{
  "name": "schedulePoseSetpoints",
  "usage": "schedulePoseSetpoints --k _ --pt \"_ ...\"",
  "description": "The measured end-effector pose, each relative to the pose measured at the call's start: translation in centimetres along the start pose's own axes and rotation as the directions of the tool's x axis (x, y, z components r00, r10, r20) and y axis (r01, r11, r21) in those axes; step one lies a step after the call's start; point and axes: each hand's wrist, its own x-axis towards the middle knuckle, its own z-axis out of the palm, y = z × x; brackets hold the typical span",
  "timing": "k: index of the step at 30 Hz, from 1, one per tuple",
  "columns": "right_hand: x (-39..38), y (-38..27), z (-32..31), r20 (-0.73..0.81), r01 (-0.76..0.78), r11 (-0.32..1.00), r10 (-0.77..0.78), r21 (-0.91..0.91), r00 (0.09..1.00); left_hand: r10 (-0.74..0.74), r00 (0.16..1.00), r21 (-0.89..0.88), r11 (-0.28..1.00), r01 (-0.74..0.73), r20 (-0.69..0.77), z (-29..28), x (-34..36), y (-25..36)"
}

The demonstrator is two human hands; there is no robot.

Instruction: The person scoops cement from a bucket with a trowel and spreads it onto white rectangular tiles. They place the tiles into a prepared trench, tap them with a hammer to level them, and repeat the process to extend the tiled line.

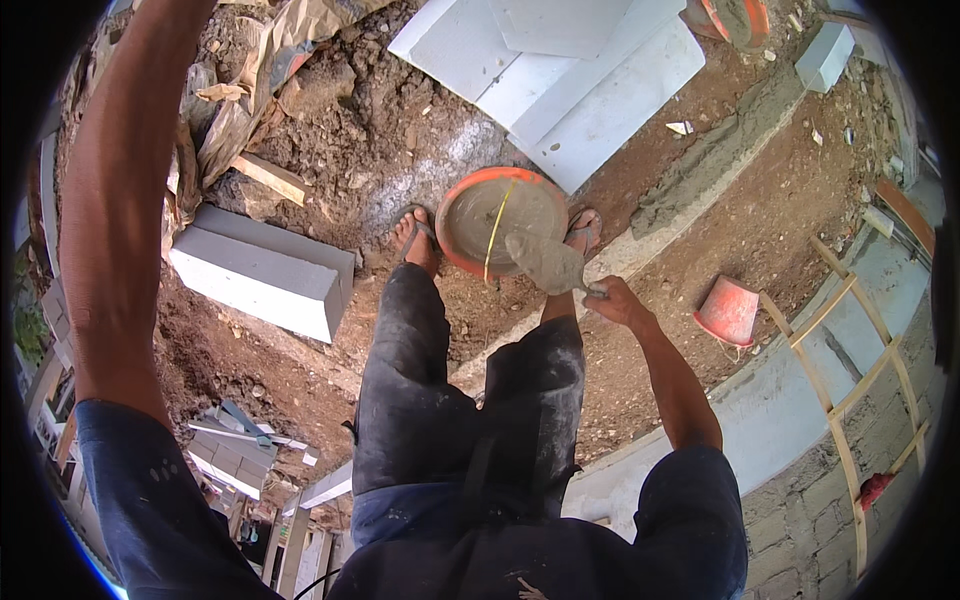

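Observation:
My right hand (620, 302) is closed around the handle of a trowel (550, 264). Its broad blade is coated with grey mortar and hangs over the right edge of an orange-rimmed round basin (460, 258). Wet grey mortar (470, 217) lies inside the basin, which rests on the ground between my sandalled feet. A thin yellow strip (497, 220), perhaps a string or tape, runs across the view of the basin. My left arm (125, 220) reaches up past the top left edge, so the left hand is out of sight.
Large pale blocks (620, 110) lie beyond the basin, and another block (260, 275) sits at left. A mortar-covered strip (715, 160) runs to a small block (826, 57). A red bucket (728, 312) lies at right, near a wooden ladder (843, 405). Rubble covers the upper left.

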Motion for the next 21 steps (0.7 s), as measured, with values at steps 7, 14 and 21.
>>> schedulePoseSetpoints --k 7,14,21 --pt "-23.8 -18.1 -12.4 -0.287 0.296 0.950 -0.313 -0.102 0.905 -0.137 0.990 -0.355 0.927 0.122 -0.017 -1.4 2.4 -0.8" --pt "-34.6 -36.8 -21.7 -0.486 0.065 0.520 -0.830 -0.852 0.272 -0.105 0.994 -0.366 0.925 0.107 0.025 -2.3 3.1 -1.6" --pt "-31.6 -48.1 -22.8 -0.384 -0.353 0.266 -0.866 -0.897 0.321 -0.095 0.995 -0.346 0.935 0.082 -0.021 -1.4 3.8 -2.1"
